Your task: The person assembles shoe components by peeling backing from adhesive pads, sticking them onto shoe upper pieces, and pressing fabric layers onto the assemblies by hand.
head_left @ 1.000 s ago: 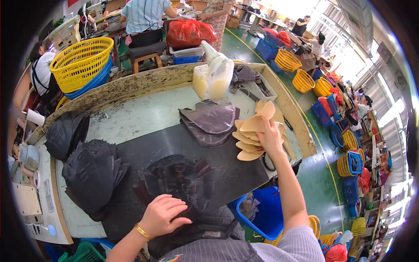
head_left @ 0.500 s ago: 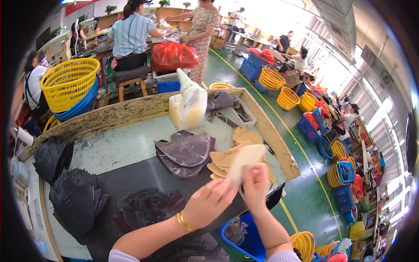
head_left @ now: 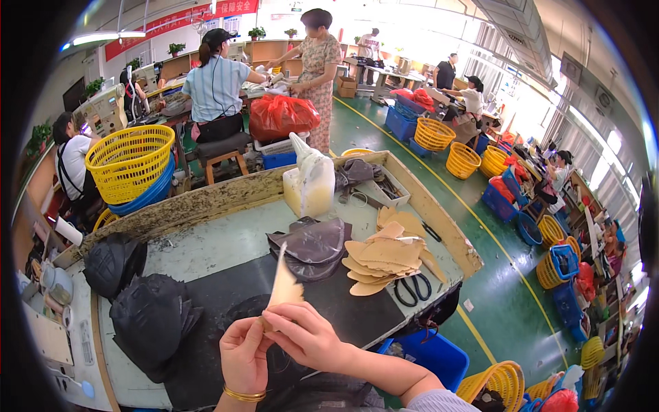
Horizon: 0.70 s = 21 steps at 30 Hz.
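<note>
Over the near part of the worktable, both my hands hold a tan, leaf-shaped piece [head_left: 284, 287] with a notched edge, pointed end up. My left hand [head_left: 244, 353], with a gold bangle on the wrist, pinches its lower end. Beside it, my right hand [head_left: 305, 335] has its fingers closed on the same end. Farther right lies a loose pile of similar tan pieces [head_left: 384, 257], with black-handled scissors [head_left: 412, 290] next to it. Dark brown cut pieces [head_left: 312, 248] are stacked beyond my hands. Fanned black pieces [head_left: 147, 319] lie to the left, with another black stack [head_left: 113, 264] behind them.
A wooden rim [head_left: 226, 196] borders the table's far side. Inside it stand a whitish spouted bottle [head_left: 309, 182] and a small tray [head_left: 384, 192]. A blue bin [head_left: 439, 357] and a yellow basket [head_left: 498, 384] are at the near right. Several people work beyond.
My hands have moved from the tan pile leftward and nearer, carrying the tan piece, which now points up. The view has shifted, and the scissors now show.
</note>
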Motion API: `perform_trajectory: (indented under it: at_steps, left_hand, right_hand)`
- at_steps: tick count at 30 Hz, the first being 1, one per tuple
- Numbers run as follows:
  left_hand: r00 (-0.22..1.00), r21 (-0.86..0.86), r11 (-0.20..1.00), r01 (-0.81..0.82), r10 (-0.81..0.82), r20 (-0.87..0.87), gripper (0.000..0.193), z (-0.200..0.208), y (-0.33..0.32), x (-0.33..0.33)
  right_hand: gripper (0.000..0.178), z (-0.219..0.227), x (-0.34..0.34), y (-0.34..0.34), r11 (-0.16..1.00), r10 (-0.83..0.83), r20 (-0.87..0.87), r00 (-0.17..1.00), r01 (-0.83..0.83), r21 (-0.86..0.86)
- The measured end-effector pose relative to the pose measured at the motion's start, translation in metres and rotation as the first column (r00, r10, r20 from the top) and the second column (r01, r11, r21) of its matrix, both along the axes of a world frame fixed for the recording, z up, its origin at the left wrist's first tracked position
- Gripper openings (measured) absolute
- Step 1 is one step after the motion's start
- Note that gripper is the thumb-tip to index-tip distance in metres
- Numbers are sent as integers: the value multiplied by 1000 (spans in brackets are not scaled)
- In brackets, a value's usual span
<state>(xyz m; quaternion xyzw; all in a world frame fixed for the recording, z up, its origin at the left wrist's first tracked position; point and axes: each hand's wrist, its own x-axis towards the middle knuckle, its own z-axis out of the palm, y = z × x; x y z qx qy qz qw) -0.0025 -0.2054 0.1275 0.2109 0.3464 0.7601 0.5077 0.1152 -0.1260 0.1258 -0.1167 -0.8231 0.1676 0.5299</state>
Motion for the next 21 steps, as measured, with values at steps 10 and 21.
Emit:
perform_trajectory:
  at_steps: [10,21]
  left_hand:
    - [869,46,991,-127,134,-476,17,-5,-37,4]
    - [633,136,978,-159,207,-746,14,-1,-48,14]
  right_hand:
    - [30,9,8,-21,979,191,150,970,-177,-106]
    - [21,11,16,-42,992,90,149,985,-75,-100]
